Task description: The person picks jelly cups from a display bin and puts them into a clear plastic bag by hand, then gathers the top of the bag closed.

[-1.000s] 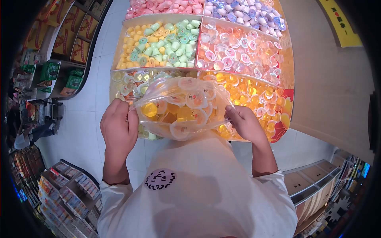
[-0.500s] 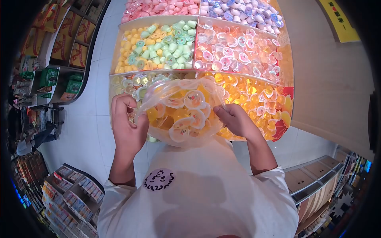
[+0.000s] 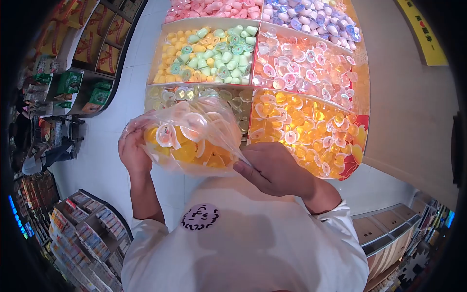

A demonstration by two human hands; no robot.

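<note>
In front of my chest hangs a clear plastic bag (image 3: pixel 221 127), tilted to the left and partly filled with orange jelly cups (image 3: pixel 184 150) with pale printed lids. My right hand (image 3: pixel 279 168) pinches the gathered plastic at the bag's right end, pulling it into taut folds. At the opposite end, my left hand (image 3: pixel 134 150) grips the bag's side, its fingertips partly hidden by plastic. Just beyond the bag are a compartment of loose orange jelly cups (image 3: pixel 304 127) and one of pale yellow-green cups (image 3: pixel 238 108), which the bag partly covers.
Cardboard dividers split the display bin (image 3: pixel 255 80); farther compartments hold yellow and green cups (image 3: pixel 209 56), pink-clear cups (image 3: pixel 304 63) and purple cups (image 3: pixel 311 19). Shelves (image 3: pixel 99 53) stand left, a product rack (image 3: pixel 90 228) lower left, and a cabinet (image 3: pixel 384 224) lower right.
The bag has shifted left and tilted, and its wide mouth is drawn together. My right hand has moved inward with the plastic edge; my left hand has moved left and slightly down.
</note>
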